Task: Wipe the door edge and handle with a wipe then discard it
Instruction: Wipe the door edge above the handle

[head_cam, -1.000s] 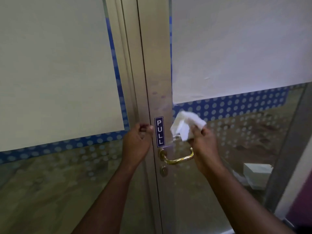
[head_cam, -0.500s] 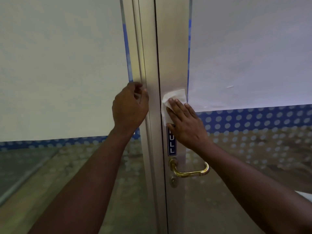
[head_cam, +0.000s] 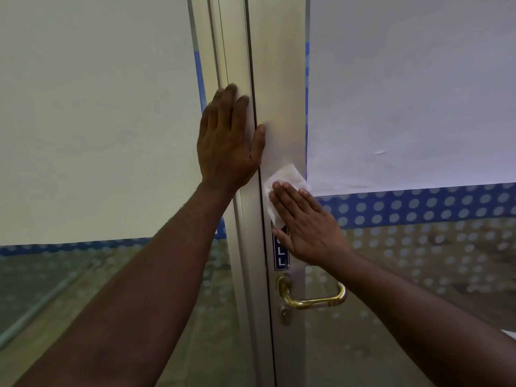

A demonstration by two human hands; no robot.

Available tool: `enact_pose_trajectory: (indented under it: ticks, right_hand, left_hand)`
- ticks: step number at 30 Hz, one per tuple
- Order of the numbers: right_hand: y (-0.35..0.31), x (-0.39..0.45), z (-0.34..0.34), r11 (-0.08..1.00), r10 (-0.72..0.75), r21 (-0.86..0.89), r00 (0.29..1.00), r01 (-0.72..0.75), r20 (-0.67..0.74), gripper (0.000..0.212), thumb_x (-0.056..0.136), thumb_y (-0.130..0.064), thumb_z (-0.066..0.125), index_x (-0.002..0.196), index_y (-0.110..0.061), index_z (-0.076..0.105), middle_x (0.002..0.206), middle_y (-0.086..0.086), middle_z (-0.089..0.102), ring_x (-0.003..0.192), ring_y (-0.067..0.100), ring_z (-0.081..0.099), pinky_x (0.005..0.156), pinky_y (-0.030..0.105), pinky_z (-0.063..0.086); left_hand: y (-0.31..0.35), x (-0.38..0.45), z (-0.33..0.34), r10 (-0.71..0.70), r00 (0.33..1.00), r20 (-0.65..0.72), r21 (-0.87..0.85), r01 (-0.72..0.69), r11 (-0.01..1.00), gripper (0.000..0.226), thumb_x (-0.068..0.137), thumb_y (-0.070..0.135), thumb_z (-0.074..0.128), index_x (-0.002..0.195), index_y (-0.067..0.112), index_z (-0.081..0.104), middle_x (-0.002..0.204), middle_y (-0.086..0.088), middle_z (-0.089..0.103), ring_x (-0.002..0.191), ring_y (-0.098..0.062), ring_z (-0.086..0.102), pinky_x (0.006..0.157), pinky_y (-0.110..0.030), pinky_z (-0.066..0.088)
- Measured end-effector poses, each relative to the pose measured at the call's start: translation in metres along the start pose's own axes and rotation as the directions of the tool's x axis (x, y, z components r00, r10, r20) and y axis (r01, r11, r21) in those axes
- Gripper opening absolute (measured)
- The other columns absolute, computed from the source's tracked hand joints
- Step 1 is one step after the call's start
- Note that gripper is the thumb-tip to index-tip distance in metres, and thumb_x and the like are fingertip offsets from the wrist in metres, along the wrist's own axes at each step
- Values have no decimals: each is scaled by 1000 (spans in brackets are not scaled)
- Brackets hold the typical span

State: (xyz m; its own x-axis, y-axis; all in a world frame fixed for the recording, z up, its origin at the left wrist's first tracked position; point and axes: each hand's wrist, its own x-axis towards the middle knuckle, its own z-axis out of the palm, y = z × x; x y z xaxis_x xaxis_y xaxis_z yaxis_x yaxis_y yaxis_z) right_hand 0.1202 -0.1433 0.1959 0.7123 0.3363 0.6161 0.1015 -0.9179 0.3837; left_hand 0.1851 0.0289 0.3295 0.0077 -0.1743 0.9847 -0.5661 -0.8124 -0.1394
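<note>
A white wipe (head_cam: 284,178) lies flat against the silver metal door edge (head_cam: 279,93), just above a blue PULL label (head_cam: 281,254). My right hand (head_cam: 304,227) presses the wipe onto the metal with flat fingers and covers the label's top. My left hand (head_cam: 227,141) rests flat and open on the frame beside the door seam, higher up, holding nothing. The brass door handle (head_cam: 312,298) sits below my right hand, with a keyhole cylinder (head_cam: 285,312) under it.
Frosted glass panels (head_cam: 97,121) fill both sides, white on top, with a blue dotted band (head_cam: 418,205) and clear dotted glass beneath. A wooden floor shows through the lower glass.
My right hand went up from beside the handle and pressed the wipe flat on the door edge. My left hand rose along the frame and opened flat.
</note>
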Motion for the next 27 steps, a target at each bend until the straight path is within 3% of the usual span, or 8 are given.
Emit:
enact_pose_trajectory:
  ticks: [3, 6, 12, 17, 19, 24, 27]
  right_hand:
    - [4, 8, -5, 999, 45, 7, 999, -45, -26, 77, 97, -61, 14, 153, -11, -4, 161, 8, -12, 148, 19, -12, 121, 40, 3]
    - [-7, 19, -9, 995, 89, 56, 995, -86, -50, 80, 95, -63, 10, 153, -10, -8, 160, 7, -18, 147, 19, -16, 120, 37, -6]
    - [6, -27, 19, 977, -199, -66, 978, 203, 61, 77, 97, -61, 21, 154, -11, 5, 161, 10, -5, 149, 21, -6, 120, 38, -1]
    - [14, 14, -18, 999, 30, -35, 997, -32, -76, 81, 95, -63, 15, 153, -10, -4, 161, 9, -12, 148, 20, -11, 120, 38, -1]
    - [8, 19, -18, 1000, 23, -18, 997, -25, -79, 81, 96, -62, 18, 153, -9, -4, 161, 9, -13, 148, 20, -13, 121, 39, 1]
    - [14, -9, -3, 987, -150, -57, 989, 150, 16, 79, 96, -59, 21, 154, -9, 3, 161, 11, -5, 149, 22, -7, 120, 39, 4]
    - [15, 1, -16, 996, -83, -33, 996, 82, -17, 78, 96, -59, 19, 154, -9, 3, 162, 10, -5, 149, 21, -7, 121, 38, 3]
  left_hand:
    - [-5, -3, 7, 31, 998, 57, 69, -35, 997, 65, 105, 49, 38, 154, 6, 31, 161, -19, 26, 151, -33, 21, 124, -45, 21]
    - [-6, -4, 9, 26, 997, 69, 134, -35, 990, 68, 106, 52, 30, 155, 7, 26, 163, -17, 23, 152, -31, 18, 125, -43, 17]
    - [-5, -4, 9, 32, 998, 48, 145, -39, 989, 68, 105, 54, 29, 155, 7, 27, 162, -17, 24, 152, -30, 20, 125, -42, 16]
    - [-5, -4, 11, 13, 999, 46, 170, -21, 985, 72, 105, 55, 28, 155, 5, 24, 162, -17, 23, 152, -30, 19, 125, -41, 14]
    - [-5, -3, 11, 18, 999, 41, 180, -25, 983, 72, 105, 55, 27, 155, 3, 24, 162, -18, 24, 152, -31, 20, 125, -42, 16]
    - [-4, -3, 11, 11, 999, 30, 205, -17, 979, 72, 105, 55, 27, 155, 4, 24, 163, -17, 23, 152, -29, 20, 125, -42, 17]
    - [-4, -4, 12, 7, 999, 31, 217, -14, 976, 71, 105, 54, 27, 155, 4, 24, 163, -17, 23, 152, -29, 19, 125, -41, 16]
